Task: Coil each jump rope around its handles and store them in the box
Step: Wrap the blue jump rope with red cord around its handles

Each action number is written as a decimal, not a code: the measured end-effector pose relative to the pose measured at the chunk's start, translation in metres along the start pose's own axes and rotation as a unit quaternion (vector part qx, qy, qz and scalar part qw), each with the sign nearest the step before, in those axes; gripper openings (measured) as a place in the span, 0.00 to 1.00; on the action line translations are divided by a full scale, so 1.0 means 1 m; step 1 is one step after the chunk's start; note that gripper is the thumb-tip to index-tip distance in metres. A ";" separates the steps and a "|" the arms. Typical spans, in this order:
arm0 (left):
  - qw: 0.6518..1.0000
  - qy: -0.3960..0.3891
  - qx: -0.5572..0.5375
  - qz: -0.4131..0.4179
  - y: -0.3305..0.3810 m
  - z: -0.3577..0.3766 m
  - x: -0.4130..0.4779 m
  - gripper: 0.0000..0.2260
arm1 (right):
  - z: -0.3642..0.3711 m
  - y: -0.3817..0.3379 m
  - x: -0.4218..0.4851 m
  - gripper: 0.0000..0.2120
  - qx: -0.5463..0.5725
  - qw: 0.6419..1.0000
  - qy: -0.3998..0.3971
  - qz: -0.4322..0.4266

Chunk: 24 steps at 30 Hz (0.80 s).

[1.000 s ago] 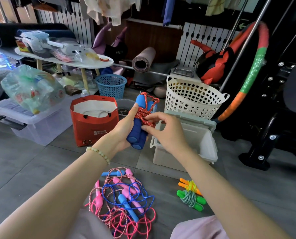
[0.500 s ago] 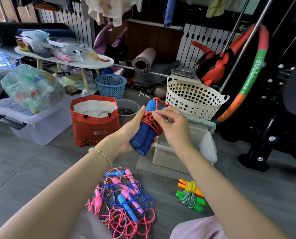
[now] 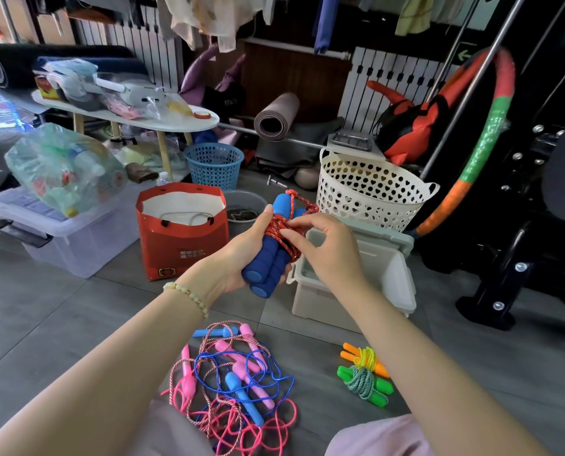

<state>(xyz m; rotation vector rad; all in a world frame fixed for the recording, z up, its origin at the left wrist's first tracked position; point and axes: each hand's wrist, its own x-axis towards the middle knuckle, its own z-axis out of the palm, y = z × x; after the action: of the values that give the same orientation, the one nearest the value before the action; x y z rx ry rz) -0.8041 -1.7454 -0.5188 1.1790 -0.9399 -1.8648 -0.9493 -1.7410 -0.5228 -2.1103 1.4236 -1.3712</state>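
Hands meet in mid-air over the floor: the left hand is wrapped round the two blue foam handles, held side by side and tilted, its thumb lying against the red rope coiled about their upper half, while the right hand pinches a strand of that coil from the right. The bundle hangs just above the near left corner of the open white box, not inside it. Down by the knees lies a tangle of pink and blue ropes, and to its right two wound ropes, orange-handled and green-handled.
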 end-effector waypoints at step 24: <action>0.983 0.081 -0.129 0.100 0.005 -0.010 0.014 0.21 | 0.010 -0.021 -0.007 0.06 0.054 0.995 0.003 -0.080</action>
<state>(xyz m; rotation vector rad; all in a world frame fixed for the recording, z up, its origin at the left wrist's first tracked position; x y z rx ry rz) -0.7985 -1.7616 -0.5233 1.0217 -0.6772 -1.6457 -0.9297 -1.7278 -0.5184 -2.1901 1.1767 -1.4781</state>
